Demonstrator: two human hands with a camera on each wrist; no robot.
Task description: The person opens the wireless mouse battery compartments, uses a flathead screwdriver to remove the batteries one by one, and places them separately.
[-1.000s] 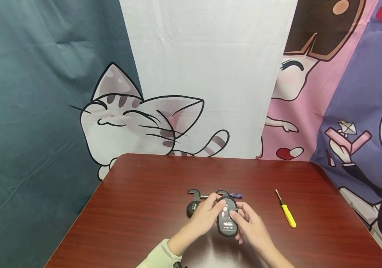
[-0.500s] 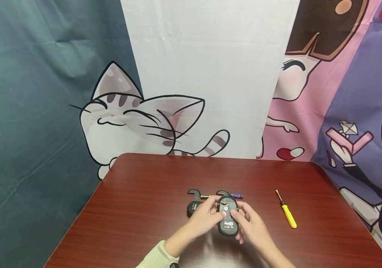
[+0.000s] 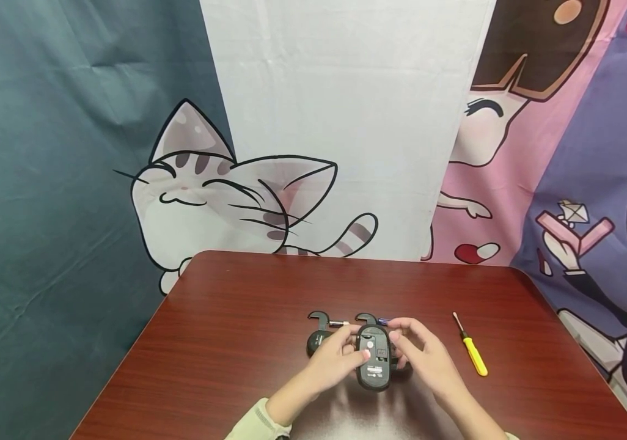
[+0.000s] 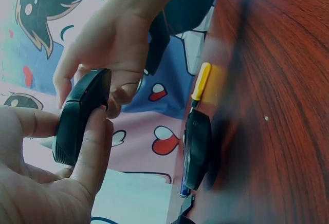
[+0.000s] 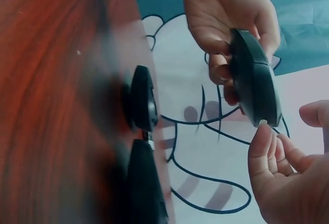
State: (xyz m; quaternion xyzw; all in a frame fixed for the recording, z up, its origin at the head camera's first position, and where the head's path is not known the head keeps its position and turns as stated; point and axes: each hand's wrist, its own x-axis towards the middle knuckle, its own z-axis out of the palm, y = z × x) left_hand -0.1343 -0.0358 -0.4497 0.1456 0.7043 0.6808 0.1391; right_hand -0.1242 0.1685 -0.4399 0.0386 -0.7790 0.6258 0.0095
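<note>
A black computer mouse point(image 3: 375, 363) is held above the table with its labelled underside facing the head camera. My left hand point(image 3: 329, 365) grips it from the left, the thumb on the underside and the other fingers behind. In the left wrist view the mouse point(image 4: 79, 116) stands on edge between thumb and fingers. My right hand point(image 3: 429, 360) is at its right side. In the right wrist view, a fingertip of the right hand point(image 5: 288, 178) touches the mouse's end, while the thumb stands apart from it.
On the brown table point(image 3: 247, 293), a dark object with a hooked top point(image 3: 318, 335) lies left of the hands. Near it are a silver battery point(image 3: 338, 323) and a purple battery point(image 3: 383, 321). Another black mouse-shaped object point(image 4: 198, 149) lies beneath the hands. A yellow-handled screwdriver point(image 3: 473, 354) lies right.
My left thumb has slid down the mouse's underside. The right thumb has come off the underside, and the right hand has shifted slightly to the right.
</note>
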